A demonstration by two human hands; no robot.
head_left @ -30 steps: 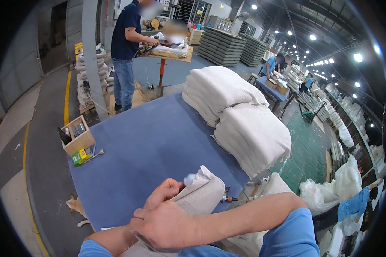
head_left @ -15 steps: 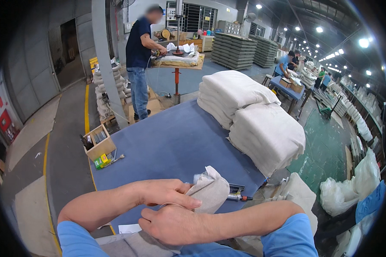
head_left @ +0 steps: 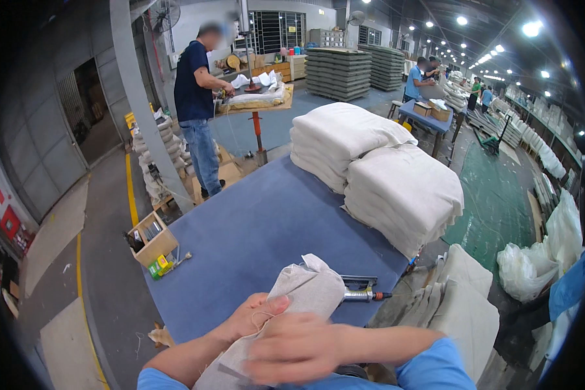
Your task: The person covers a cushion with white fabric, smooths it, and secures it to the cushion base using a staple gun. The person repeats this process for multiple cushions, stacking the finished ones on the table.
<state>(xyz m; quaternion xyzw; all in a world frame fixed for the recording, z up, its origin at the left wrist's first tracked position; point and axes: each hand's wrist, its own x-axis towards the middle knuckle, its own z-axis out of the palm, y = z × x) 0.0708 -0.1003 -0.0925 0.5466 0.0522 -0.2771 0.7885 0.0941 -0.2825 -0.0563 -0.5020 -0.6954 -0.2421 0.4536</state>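
– With the left hand [head_left: 253, 317]?
– Pinching the beige cloth piece [head_left: 311, 290], extending beyond the fingertips [head_left: 280, 303]
– With the right hand [head_left: 296, 348]?
– Covering the part just below those fingertips, too blurred to tell spread from pressed

Right hand [head_left: 296, 348], lower centre: motion-blurred; finger positions cannot be read. Left hand [head_left: 253, 316]: fingers partly hidden by the cloth [head_left: 312, 289]. Cloth: lower part covered by right hand, then cut off at bottom edge. Tool [head_left: 361, 295], right of cloth: left end hidden behind it. Sleeves [head_left: 435, 367]: cut off at bottom edge. Worker [head_left: 195, 84], upper left: head blurred. Far workers [head_left: 476, 88], upper right: too small for detail.
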